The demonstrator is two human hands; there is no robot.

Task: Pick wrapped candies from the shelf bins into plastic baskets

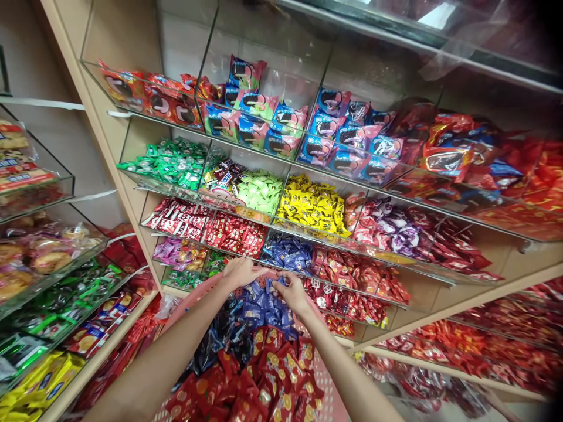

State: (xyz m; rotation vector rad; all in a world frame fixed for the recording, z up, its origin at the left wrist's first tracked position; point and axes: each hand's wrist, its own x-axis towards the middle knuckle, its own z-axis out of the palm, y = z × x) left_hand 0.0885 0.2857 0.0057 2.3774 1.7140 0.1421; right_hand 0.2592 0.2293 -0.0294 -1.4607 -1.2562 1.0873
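A pink perforated basket (328, 375) is in front of me, filled with wrapped sweets. My left hand (238, 273) is closed on its far rim, the thumb lying along the edge. My right hand (288, 291) is just to the right, thumb and fingers pinched at a small blue candy packet (270, 286) above the basket. More blue packets (259, 310) lie under my hands. Dark blue wrapped sweets (226, 331) are on the left, and red packets with orange fruit prints (281, 369) cover the near part.
Ahead, a shelf bin of blue packets (287, 253) is close beyond the rim. Around it are bins of red packets (235, 234), yellow sweets (313, 204) and green sweets (169, 163). Clear shelf fronts (246, 217) run across. More stocked shelves (57, 293) stand left.
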